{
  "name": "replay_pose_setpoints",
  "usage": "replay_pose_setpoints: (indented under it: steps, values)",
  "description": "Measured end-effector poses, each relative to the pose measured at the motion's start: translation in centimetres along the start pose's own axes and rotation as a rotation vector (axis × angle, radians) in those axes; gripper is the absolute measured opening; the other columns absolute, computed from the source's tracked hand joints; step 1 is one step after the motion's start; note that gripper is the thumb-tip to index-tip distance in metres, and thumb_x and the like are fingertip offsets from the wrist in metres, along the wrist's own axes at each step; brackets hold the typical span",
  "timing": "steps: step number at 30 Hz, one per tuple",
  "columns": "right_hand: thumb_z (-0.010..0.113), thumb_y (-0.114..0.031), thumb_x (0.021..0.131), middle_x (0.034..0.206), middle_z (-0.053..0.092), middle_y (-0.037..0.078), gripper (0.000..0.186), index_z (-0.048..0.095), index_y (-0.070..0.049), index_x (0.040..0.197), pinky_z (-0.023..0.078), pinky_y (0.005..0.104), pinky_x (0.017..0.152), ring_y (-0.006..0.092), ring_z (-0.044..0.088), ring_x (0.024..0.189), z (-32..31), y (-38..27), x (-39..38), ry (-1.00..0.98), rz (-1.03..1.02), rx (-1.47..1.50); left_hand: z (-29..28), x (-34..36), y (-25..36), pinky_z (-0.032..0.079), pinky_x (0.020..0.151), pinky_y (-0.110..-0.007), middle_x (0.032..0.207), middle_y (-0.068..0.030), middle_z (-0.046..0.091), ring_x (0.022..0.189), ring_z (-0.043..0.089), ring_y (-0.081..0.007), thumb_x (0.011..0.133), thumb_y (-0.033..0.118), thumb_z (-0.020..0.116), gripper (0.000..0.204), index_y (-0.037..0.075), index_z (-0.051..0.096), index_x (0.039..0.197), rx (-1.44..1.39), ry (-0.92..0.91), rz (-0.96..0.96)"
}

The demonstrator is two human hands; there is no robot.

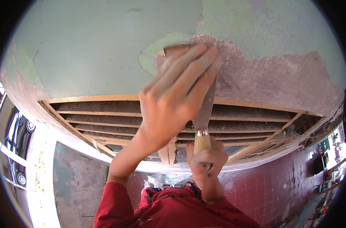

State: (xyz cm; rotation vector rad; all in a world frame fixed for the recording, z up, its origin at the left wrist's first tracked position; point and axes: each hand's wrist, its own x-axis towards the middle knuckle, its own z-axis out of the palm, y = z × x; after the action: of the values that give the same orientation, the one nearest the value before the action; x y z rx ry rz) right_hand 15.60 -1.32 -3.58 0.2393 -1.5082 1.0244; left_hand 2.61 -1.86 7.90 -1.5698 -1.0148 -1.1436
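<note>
My right hand (209, 161) is closed round the pale wooden handle of a paint scraper (204, 119). The scraper's metal blade points up at a wall (97, 49) with green paint. My left hand (176, 83) lies over the blade, fingers stretched out and pressed against it, slightly blurred. A brownish strip shows past its fingertips, apparently the blade's wide end; most of that end is hidden under the hand. Around the fingers the paint has a ragged edge, and to the right a bare grey-mauve patch (271, 76) of wall shows scratch marks.
Below the painted area runs a wooden louvred vent frame (100, 113) with dusty slats. Red floor tiles (252, 186) lie far below, with pale debris near my feet. Parked cars (17, 148) stand outside at the left. Assorted clutter (328, 167) fills the right edge.
</note>
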Motion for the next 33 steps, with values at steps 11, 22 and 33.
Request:
replay_pose_setpoints:
  steps: [11,22,33]
  values:
    - [0.063,-0.019,0.090,0.049,0.041,0.001,0.031,0.053,-0.003,0.066,0.022,0.0263,0.038,0.0105,0.037,0.038,-0.1,1.0,-0.7,-0.078,-0.066,0.008,-0.9,-1.5,-0.2,0.059,0.097,-0.041,0.115,-0.0087,0.075,0.114,0.070,-0.0290,0.070,0.004,0.073,0.037,0.003,0.077,0.107,0.043,-0.031,-0.043]
    - [0.064,-0.020,0.077,0.050,0.048,0.002,0.019,0.060,-0.007,0.065,0.032,0.0291,0.044,0.0168,0.044,0.042,0.4,1.1,1.7,-0.157,-0.207,-0.269,-1.0,-1.4,-1.9,0.059,0.096,-0.040,0.116,-0.0068,0.074,0.116,0.070,-0.0265,0.074,0.004,0.071,0.034,0.004,0.076,0.107,0.117,0.065,-0.026]
    - [0.062,-0.017,0.081,0.048,0.047,0.002,0.021,0.055,-0.005,0.064,0.027,0.0254,0.039,0.0123,0.041,0.040,2.0,1.1,2.1,-0.136,-0.183,-0.114,-2.2,0.2,-2.5,0.058,0.096,-0.041,0.114,-0.0120,0.075,0.114,0.071,-0.0318,0.072,0.007,0.069,0.037,0.000,0.077,0.108,0.069,0.031,0.016]
